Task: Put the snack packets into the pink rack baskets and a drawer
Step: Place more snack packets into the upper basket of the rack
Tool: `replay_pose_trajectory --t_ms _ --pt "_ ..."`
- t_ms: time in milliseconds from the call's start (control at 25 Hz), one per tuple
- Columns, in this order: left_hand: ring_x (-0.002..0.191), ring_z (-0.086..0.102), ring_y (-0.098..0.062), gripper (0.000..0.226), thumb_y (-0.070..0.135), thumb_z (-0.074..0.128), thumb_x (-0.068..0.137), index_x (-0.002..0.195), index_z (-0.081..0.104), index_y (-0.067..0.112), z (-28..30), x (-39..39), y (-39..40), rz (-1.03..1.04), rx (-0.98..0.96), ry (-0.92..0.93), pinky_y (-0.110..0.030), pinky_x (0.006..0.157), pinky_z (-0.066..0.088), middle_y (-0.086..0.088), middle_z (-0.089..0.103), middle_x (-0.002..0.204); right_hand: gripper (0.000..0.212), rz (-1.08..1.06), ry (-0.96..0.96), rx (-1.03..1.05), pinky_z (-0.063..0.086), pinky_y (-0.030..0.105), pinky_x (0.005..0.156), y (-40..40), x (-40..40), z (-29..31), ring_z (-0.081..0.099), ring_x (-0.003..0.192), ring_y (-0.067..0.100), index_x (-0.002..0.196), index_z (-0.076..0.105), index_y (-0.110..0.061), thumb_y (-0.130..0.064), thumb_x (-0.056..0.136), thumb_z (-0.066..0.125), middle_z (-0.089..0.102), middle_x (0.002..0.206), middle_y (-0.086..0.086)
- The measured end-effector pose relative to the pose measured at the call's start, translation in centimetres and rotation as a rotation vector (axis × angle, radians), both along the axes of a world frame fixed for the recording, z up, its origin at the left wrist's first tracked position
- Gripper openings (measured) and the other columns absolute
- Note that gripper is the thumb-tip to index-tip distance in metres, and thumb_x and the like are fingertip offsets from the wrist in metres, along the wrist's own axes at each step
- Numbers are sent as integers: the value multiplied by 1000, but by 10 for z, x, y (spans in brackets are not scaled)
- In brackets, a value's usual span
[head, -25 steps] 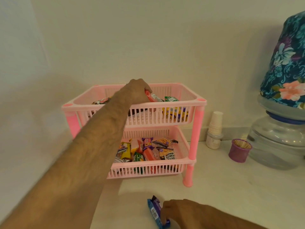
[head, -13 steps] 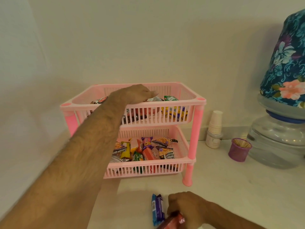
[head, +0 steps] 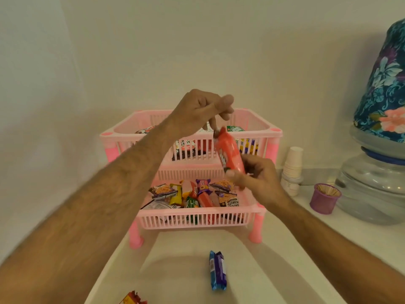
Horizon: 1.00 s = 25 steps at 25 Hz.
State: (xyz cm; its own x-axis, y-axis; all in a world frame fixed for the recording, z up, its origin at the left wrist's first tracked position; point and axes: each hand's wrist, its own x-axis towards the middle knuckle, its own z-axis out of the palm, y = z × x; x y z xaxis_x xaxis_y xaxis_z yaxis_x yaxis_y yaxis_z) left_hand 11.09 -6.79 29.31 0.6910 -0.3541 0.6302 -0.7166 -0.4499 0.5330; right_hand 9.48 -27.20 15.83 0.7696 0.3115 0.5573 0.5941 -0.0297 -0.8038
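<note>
The right hand [head: 258, 181] holds a red snack packet [head: 230, 150] up in front of the pink rack [head: 271, 132]. Its fingers are closed on the bottom end of the packet. The left hand [head: 201, 110] is above it. Its fingers are pinched together at the top end of the same packet, and they look like they are touching it. So the packet is in the air, tilted, between the 2 hands, just in front of the top basket [head: 122, 130].

A lot of the job looks done. The top basket has some packets in it. The bottom basket [head: 197, 220] has many packets, lying in a mixed pile.

Some work is left. The red packet is not in a basket yet. A blue packet [head: 217, 269] lies on the white counter [head: 285, 270] in front of the rack. The corner of 1 more packet, an orange and yellow packet [head: 131, 300], shows at the bottom edge. I cannot see a drawer anywhere, so I cannot tell if anything has gone into it.

I think the red packet goes into the top basket next, because it is right beside it.
</note>
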Motion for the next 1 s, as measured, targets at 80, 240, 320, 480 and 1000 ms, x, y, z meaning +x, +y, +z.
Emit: replay_pose_trajectory --t_ms 80,240,320,480,1000 --pt "73 71 -27 45 50 64 89 101 76 9 9 -12 8 -47 52 52 -27 54 55 -9 76 93 53 7 2 81 55 34 54 9 0 23 69 72 23 111 71 -6 -42 72 79 73 93 14" --pt "85 73 -29 30 23 84 79 104 73 12 20 -27 23 -52 115 82 -41 67 63 -9 74 98 39 25 -22 109 51 34 52 27 0 46 63 65 23 110 69 -3 -28 80 75 69 84 11" --pt "85 74 -28 32 21 85 78 106 74 11 24 -30 31 -26 115 87 -37 65 63 -10 73 99 47 17 -14 97 54 36 52 34 -1 48 66 67 25 117 68 -9 -36 80 77 72 89 7" --pt "68 72 -18 27 19 84 80 105 76 13 39 -28 60 110 15 17 -27 58 60 -7 73 96 49 -185 24 -101 62 31 62 38 -1 8 71 77 13 118 65 -25 -52 79 74 72 98 -1" --pt "77 66 -16 23 26 88 68 77 67 23 9 21 124 780 539 267 -33 68 53 2 70 89 94 -61 547 -1429 57 28 62 20 -16 -154 60 86 13 134 39 -22 -66 61 78 58 117 -1"
